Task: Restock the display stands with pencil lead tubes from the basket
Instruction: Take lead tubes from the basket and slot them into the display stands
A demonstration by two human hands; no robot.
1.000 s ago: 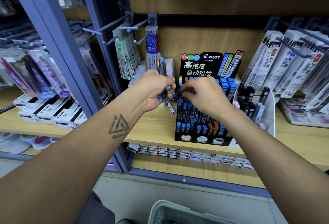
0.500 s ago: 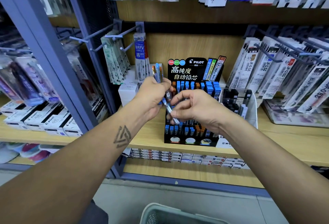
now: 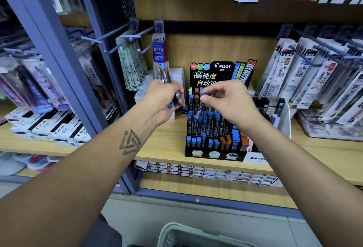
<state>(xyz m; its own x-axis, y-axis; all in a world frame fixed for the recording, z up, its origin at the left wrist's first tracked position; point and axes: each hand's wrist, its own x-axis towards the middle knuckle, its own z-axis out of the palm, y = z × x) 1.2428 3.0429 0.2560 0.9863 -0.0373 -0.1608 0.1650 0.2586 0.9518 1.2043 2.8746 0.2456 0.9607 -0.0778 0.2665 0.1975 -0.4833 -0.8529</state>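
One blue-capped lead tube point(image 3: 200, 107) has left the bundle since half a second ago: then the right hand point(image 3: 228, 102) was pinching its lower end just beside the left fist, and now that hand has carried it rightward, over the middle rows of the black Pilot display stand point(image 3: 214, 129) at the centre of the frame. The thumb and forefinger pinch the tube by its blue cap, the clear body hanging down and tilted toward the slots; its tip looks to be at or just above a row of seated tubes, though I cannot tell whether it has entered a slot yet

The left hand point(image 3: 164, 100) stays left of the stand, fingers curled round a bundle of remaining tubes point(image 3: 167, 82), whose blue and orange caps stick out above and below the fist

By my reading, the transfer from hand to hand is done and the insertion step is in progress. Orange-capped and blue-capped tubes sit grouped in the stand, so the blue one likely wants a blue column; a wrong column or a knock to neighbouring tubes seems the main risk

Only the rim of the pale basket point(image 3: 196, 233) shows at the bottom edge of the frame, its contents hidden. Hanging refill packs point(image 3: 306, 76) fill the pegs at the right, and white boxes point(image 3: 49, 129) line the shelf at the left
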